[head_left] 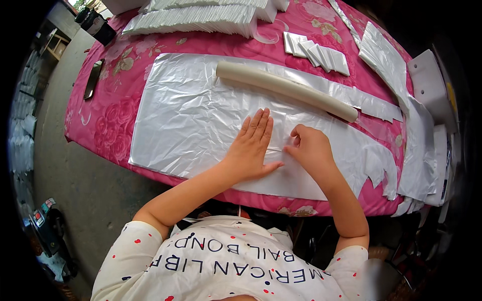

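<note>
A pink flowered cloth [113,125] covers the desk, with grey floor [75,185] on the left. A big stack of white plastic sheets [191,120] lies in the middle of the desk. The left hand [253,145] lies flat and open on the sheets, fingers spread. The right hand [309,148] is just beside it, with fingers curled, pinching the top sheet. A long cream roll [286,89] lies on the far side of the sheets. Small folded white pieces [316,52] sit far right, and more white stacks [201,17] sit at the far edge. A dark phone [93,79] lies on the left.
</note>
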Available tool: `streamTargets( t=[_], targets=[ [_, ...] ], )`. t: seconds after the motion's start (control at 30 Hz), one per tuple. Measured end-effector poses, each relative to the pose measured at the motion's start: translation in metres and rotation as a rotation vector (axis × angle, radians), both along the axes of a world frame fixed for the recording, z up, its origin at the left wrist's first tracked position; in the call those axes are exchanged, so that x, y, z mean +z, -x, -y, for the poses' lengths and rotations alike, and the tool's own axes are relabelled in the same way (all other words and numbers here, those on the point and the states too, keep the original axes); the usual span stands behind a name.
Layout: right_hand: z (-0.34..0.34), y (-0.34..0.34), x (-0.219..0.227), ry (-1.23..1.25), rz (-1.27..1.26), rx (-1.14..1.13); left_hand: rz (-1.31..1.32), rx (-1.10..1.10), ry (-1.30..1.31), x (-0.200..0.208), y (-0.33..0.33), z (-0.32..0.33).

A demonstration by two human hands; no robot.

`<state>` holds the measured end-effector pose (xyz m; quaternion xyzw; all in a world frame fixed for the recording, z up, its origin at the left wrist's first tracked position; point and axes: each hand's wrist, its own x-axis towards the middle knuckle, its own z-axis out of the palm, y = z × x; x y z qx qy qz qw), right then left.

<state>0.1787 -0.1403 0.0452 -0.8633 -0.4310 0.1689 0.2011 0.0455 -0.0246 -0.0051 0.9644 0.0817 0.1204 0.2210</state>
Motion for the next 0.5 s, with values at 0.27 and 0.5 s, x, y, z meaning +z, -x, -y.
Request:
streamTargets(
  t=[0.27,0.5],
  targets=[
    [-0.046,0.013,-0.042,-0.284,0.314,0.365,-0.242,0.093,1.187,0.025,0.113,-0.015],
    [-0.059,0.147,-0.055,-0.260,-0.132,0.532,-0.252,0.821,1.672,0.019,0.187,0.004]
  ],
)
